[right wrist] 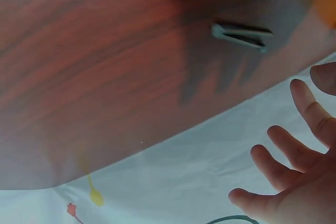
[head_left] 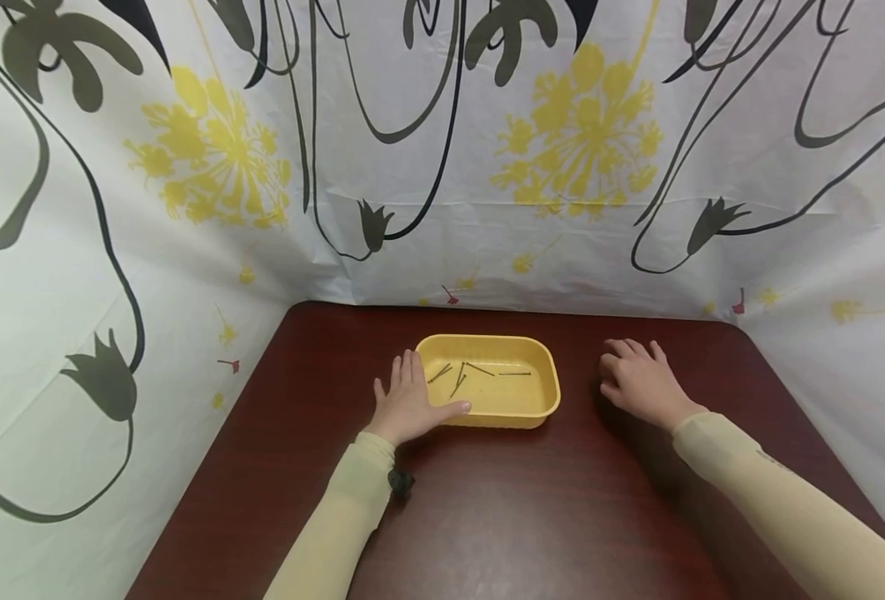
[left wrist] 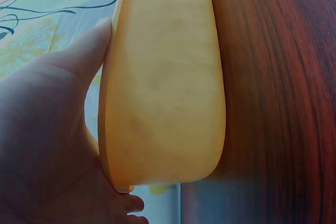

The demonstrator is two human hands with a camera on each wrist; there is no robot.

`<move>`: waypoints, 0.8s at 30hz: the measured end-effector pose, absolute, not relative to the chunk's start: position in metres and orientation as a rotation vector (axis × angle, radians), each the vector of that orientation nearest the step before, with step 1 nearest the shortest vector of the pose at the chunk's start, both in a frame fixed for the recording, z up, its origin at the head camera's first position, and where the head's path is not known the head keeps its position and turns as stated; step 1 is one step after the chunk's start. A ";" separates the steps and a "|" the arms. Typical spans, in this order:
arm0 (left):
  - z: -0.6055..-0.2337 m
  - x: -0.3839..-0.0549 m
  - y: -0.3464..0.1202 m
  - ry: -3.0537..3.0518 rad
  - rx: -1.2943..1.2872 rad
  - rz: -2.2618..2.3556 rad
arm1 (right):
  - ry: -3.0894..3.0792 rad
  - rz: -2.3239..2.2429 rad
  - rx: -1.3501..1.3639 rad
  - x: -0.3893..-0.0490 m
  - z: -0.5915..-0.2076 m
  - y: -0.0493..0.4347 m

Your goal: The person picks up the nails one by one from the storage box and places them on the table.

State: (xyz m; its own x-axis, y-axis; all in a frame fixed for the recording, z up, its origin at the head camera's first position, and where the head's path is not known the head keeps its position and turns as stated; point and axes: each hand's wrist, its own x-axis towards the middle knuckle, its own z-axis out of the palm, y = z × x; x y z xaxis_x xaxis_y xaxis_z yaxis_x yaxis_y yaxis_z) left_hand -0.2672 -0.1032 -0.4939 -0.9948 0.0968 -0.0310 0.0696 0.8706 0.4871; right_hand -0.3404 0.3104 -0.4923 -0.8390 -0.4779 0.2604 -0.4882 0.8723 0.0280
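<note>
My left hand (head_left: pixel 407 408) touches the yellow tray (head_left: pixel 502 420), fingers straight, thumb spread wide along its near rim; thin dark hairpins (head_left: pixel 480 368) lie inside, beyond my thumb. My right hand (head_left: pixel 645 387) is above the table (head_left: pixel 532 517), fingers apart and slightly bent. Another hairpin (right wrist: pixel 239 39) lies below them, hidden from the head view, blurred from the wrist. The tray mostly hides my left fingers from the left wrist view.
</note>
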 end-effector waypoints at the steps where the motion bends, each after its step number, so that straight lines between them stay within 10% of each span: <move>1: -0.493 -0.267 -0.103 2.985 0.133 0.776 | -2.783 0.061 0.731 -0.341 -0.490 0.308; 24: -0.502 -0.273 -0.104 2.991 0.125 0.777 | -2.725 0.361 0.813 -0.351 -0.447 0.230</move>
State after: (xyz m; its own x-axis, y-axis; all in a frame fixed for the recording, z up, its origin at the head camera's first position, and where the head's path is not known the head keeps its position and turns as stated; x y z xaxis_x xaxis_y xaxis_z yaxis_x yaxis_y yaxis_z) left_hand -0.2733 -0.1042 -0.5025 -0.9955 0.0903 -0.0272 0.0656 0.8705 0.4878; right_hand -0.3510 0.2300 -0.4472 -0.8044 -0.4950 0.3285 -0.5634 0.8109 -0.1579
